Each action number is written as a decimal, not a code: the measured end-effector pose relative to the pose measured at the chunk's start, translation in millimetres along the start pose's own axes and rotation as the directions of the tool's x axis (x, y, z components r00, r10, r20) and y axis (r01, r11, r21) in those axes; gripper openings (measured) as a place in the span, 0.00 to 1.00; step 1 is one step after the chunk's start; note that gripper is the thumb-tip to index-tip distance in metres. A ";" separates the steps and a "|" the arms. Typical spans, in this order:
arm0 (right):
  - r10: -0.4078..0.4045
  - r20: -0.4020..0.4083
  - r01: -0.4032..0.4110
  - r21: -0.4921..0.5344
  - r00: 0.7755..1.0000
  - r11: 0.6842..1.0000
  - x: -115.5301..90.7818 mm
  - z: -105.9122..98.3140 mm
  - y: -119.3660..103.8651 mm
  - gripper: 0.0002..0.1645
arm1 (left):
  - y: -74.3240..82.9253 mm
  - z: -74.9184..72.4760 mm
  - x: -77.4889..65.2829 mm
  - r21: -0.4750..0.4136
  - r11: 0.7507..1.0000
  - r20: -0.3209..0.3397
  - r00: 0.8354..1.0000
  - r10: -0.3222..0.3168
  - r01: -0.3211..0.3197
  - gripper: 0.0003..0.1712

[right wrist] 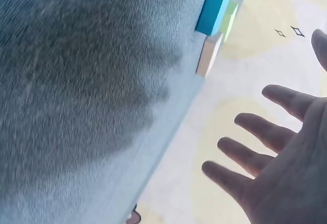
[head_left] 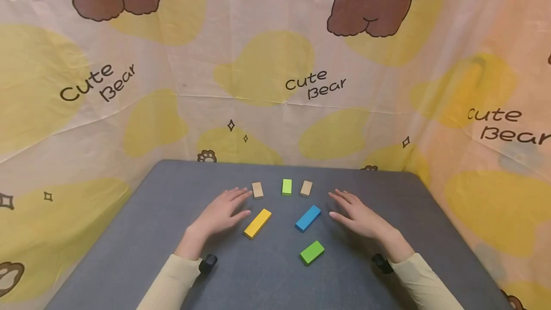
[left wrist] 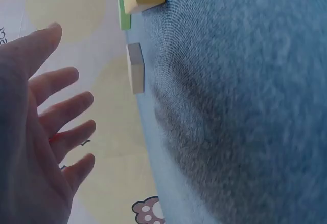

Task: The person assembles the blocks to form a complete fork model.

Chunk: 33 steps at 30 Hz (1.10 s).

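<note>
My left hand (head_left: pixel 221 212) hovers above the table on the left, fingers spread loosely, holding nothing. Closest to it are a yellow block (head_left: pixel 258 224) and a small tan block (head_left: pixel 257 190). On the other side my right hand (head_left: pixel 360 215) is likewise held over the table with relaxed fingers and nothing in them. A blue block (head_left: pixel 308 218) lies just left of its fingertips. Farther back sit a light green block (head_left: pixel 287 187) and a second tan block (head_left: pixel 306 188). Nearer to me rests a green block (head_left: pixel 312 252). The wrist views show both palms bare.
The blocks lie apart on a blue-grey cloth-covered table (head_left: pixel 258 281). A printed curtain (head_left: pixel 258 123) with bears and yellow patches stands behind the table's far edge and along both sides. Each wrist wears a black device, such as the left wrist camera (head_left: pixel 208 263).
</note>
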State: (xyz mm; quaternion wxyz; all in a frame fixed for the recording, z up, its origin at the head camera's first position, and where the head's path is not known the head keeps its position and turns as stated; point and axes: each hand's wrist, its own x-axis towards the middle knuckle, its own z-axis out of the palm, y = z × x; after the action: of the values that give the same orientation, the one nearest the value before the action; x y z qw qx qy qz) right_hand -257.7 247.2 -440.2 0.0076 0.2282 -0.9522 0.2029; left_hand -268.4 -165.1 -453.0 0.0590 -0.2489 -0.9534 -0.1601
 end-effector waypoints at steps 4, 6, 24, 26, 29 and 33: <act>-0.014 0.003 0.013 0.023 1.000 1.000 3.9 5.9 -0.9 0.41 | 0.3 4.7 3.0 -0.025 1.000 0.004 1.000 -0.006 0.006 0.35; -0.014 0.008 0.014 0.034 1.000 0.999 6.1 9.2 -1.0 0.41 | 0.5 7.3 4.0 -0.029 1.000 0.002 1.000 -0.001 0.001 0.35; -0.080 -0.032 0.083 0.104 0.996 0.991 27.8 34.4 -2.0 0.36 | 0.2 22.6 12.1 -0.169 0.985 0.029 0.999 0.027 -0.021 0.35; -0.079 -0.028 0.082 0.116 0.996 0.990 29.0 36.3 -2.6 0.36 | 0.1 24.1 12.9 -0.191 0.981 0.035 0.999 0.031 -0.023 0.34; -0.080 -0.026 0.082 0.116 0.996 0.990 30.9 39.1 -2.7 0.35 | 0.4 25.5 13.9 -0.221 0.975 0.047 0.999 0.026 -0.015 0.34; -0.074 -0.019 0.076 0.124 0.997 0.989 33.2 42.4 -1.6 0.34 | 0.8 26.1 14.9 -0.260 0.966 0.071 0.997 0.011 0.008 0.35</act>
State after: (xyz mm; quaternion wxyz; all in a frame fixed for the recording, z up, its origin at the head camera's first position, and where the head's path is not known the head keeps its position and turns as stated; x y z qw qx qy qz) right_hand -283.5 215.1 -475.0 0.0079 0.2623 -0.9284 0.2631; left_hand -281.9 -148.9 -474.5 -0.0085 -0.2609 -0.9254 -0.2747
